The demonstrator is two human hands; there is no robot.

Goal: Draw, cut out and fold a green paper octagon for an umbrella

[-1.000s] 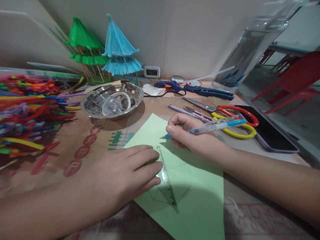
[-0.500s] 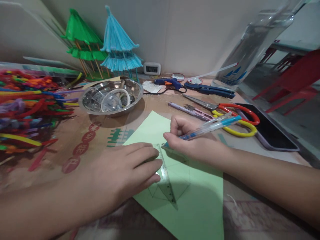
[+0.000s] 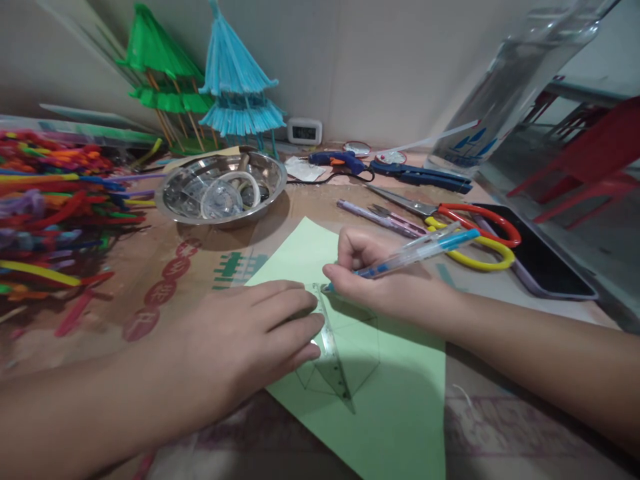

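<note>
My left hand (image 3: 265, 330) lies with fingers stretched out, pressing a clear set square (image 3: 333, 360) onto a light green sheet of paper (image 3: 400, 413). Part of the set square is hidden under the fingers. My right hand (image 3: 370, 270) is closed around a blue pen (image 3: 425, 250) with a clear barrel, and its tip meets the paper close to the upper end of the set square's edge. Thin pencil-like lines form an angular outline on the sheet, partly covered by the set square and my hands.
Colourful pipe cleaners (image 3: 45, 213) pile up at left. Behind stand a metal bowl (image 3: 170, 210), green (image 3: 160, 50) and blue (image 3: 235, 67) roofed models, and a glue gun (image 3: 340, 160). Scissors (image 3: 480, 257), a phone (image 3: 540, 260) and a large clear bottle (image 3: 480, 100) are at right.
The camera view has shifted slightly. My left hand and the set square stay in place on the paper; my right hand and the pen have barely moved.
</note>
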